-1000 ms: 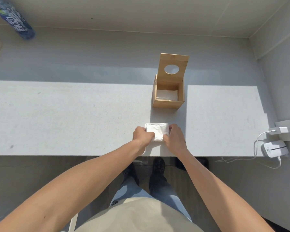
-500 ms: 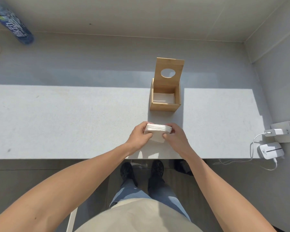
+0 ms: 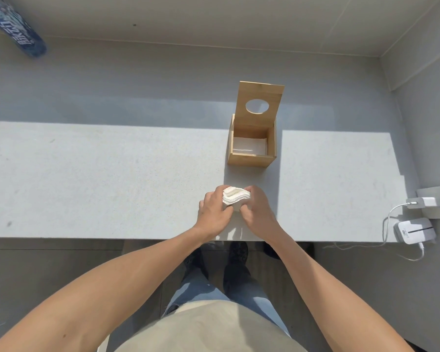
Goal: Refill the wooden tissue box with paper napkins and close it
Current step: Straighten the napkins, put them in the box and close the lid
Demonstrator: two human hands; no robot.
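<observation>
Both hands over the near edge of the desk [image 3: 112,179], in sun. Left hand [image 3: 214,212] and right hand [image 3: 258,212] pinch a stack of napkins [image 3: 235,198] between them, one on each side; fingers curled round the stack's lower edges. Stack is bowed, its top layers fanned and arched upward. Whether its underside touches the desk: cannot tell; a shadow lies below it toward the desk edge.

Box [image 3: 252,148] stands on the desk beyond the hands, well apart from them, slightly to the right. Lid [image 3: 261,105] is up, tilted back on the far side, oval hole in its middle. Inside the box, white napkins lie flat at the bottom; level is low, walls show above them.

Far right: white charger [image 3: 422,202] plugged in at the wall, cable running to a small white device [image 3: 414,233] on the desk's corner. Top left: blue bottle [image 3: 15,29], partly cut off by the frame.
</observation>
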